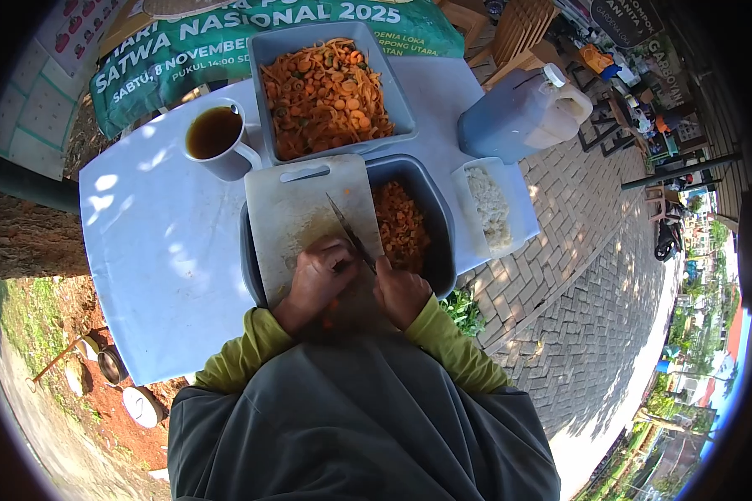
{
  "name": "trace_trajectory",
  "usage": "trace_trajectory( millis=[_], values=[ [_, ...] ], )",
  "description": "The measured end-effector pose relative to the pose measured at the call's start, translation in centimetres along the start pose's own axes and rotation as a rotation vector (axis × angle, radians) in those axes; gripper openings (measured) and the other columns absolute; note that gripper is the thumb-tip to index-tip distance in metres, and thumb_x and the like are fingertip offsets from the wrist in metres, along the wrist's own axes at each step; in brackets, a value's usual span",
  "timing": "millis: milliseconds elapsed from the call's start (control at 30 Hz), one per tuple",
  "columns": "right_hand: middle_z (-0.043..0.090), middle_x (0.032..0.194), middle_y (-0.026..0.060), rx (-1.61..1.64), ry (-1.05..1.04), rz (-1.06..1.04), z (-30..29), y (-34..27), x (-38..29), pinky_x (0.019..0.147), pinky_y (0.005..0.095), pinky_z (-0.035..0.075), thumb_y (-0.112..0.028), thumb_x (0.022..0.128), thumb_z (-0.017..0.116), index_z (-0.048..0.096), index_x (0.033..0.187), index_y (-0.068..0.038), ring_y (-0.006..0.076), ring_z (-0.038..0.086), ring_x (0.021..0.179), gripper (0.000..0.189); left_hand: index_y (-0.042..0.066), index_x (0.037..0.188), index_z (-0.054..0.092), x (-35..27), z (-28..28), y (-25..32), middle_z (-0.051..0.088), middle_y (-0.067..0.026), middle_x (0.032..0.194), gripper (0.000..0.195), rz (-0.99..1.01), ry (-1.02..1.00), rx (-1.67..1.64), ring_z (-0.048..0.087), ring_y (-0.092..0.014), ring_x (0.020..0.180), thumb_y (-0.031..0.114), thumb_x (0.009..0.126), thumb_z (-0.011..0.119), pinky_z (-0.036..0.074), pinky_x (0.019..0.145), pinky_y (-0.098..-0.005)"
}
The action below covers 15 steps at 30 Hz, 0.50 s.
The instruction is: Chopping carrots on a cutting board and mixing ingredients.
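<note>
My right hand [403,288] grips the handle of a kitchen knife [349,230], its blade pointing up and left over a worn white cutting board [282,213]. Beside the blade, my left hand [321,275] rests on the board with its fingers curled; whether something is inside them is hidden. The board lies across a dark grey plastic basin [443,250]. Finely chopped orange pieces [404,225] fill the basin's open right part. A few orange bits [328,320] lie on the shaded board near my body.
Beyond the board stands a grey tub [398,81] of orange peels and scraps. A mug of brown liquid [216,133] is at left. A plastic jug [507,116] and a container [496,243] of white, crumbly material stand at right. The table has a white cover [156,250].
</note>
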State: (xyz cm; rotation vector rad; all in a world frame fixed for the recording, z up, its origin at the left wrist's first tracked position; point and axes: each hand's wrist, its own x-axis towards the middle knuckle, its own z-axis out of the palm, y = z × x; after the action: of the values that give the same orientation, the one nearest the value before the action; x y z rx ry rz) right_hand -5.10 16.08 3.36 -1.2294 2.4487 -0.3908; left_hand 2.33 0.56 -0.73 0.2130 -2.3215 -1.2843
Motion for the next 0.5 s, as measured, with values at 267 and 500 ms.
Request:
trace_trajectory(
  millis=[267,500],
  values=[
    [0.058,0.061,0.017,-0.002,0.124,-0.062,0.6,0.1,1.0,0.053,0.0494,0.047,-0.016,0.082,0.053,0.042,0.102,-0.004,0.0372,0.059,0.058,0.026,-0.001,0.071,0.059,0.0,-0.2,0.1,0.059,-0.0098,0.079,0.01,0.026,0.012,0.006,0.06,-0.026,0.069,0.003,0.067,0.067,0.049,0.062,-0.0342],
    [0.052,0.053,0.018,0.07,0.271,-0.002,-1.9,1.7,-0.4,0.05,0.0509,0.042,-0.015,0.085,0.051,0.043,0.096,-0.003,0.0392,0.055,0.053,0.018,0.001,0.081,0.06,1.5,-1.2,1.2,0.059,-0.0093,0.094,0.015,-0.133,-0.138,-0.14,0.062,-0.022,0.077,-0.003,0.068,0.066,0.052,0.069,-0.0298]
  ],
)
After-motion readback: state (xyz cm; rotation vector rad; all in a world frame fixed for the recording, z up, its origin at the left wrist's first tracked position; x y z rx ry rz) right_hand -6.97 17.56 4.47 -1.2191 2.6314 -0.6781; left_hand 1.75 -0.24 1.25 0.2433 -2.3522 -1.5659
